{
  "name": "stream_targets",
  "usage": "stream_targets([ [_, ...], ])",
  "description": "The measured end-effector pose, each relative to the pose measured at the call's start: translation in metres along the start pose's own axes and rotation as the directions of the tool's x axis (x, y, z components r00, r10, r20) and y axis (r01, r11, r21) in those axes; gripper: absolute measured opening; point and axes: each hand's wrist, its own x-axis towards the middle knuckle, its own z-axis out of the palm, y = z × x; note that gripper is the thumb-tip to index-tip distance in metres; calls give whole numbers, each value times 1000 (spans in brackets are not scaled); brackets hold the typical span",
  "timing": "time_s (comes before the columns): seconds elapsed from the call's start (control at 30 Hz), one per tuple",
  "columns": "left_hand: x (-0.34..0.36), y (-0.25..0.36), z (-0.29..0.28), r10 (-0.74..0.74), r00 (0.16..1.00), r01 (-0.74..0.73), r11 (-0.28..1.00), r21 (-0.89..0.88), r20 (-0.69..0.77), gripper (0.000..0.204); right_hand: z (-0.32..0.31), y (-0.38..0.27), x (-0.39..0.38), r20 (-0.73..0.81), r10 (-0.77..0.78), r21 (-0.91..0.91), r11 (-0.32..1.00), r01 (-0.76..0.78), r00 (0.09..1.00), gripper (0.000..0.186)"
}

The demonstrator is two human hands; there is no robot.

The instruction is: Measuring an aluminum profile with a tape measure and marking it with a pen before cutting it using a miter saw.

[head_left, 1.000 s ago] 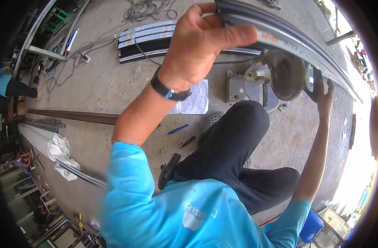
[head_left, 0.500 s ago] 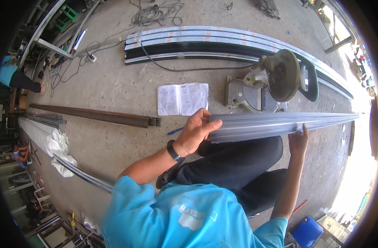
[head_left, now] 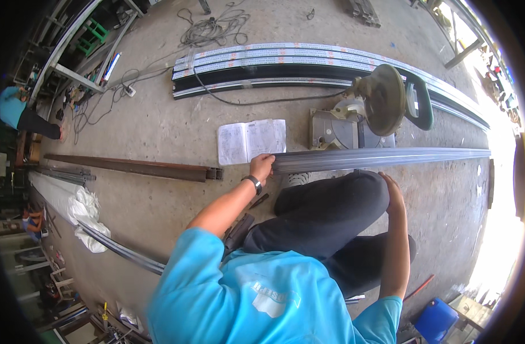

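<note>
Above concrete (head_left: 170, 129), the left hand (head_left: 262, 168) grips a long ribbed grey profile (head_left: 377, 159); the right hand (head_left: 393, 190) rests, uncurled, on black trousers (head_left: 331, 198).

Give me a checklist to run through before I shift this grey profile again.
1. Left hand gripping the grey profile: ok, at its left end.
2. Right hand gripping it too: not ok, it is at the bent knee.
3. Profile clear of the saw base: cannot tell, they sit close or overlap in this view.
4. Saw switched off: cannot tell.
5. Notebook open: ok, on the floor beyond the left hand.
6. Cable off the stacked profiles: not ok, it crosses their left part.
</note>
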Motion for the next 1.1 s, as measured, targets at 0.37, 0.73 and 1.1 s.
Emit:
stream_targets([
  [0.37,89,-21,11,250,938,-232,967,102,-242,26,-59,-36,-81,-222,-267,-399,902,162,938,48],
  [0.73,98,7,14,122,983,-153,959,239,138,95,-71,-14,-36,-47,-283,-819,559,125,958,51],
  [1.1,-10,75,20,117,887,-359,783,509,446,73,-45,-38,86,-471,78,-78,989,-129,879,92],
])
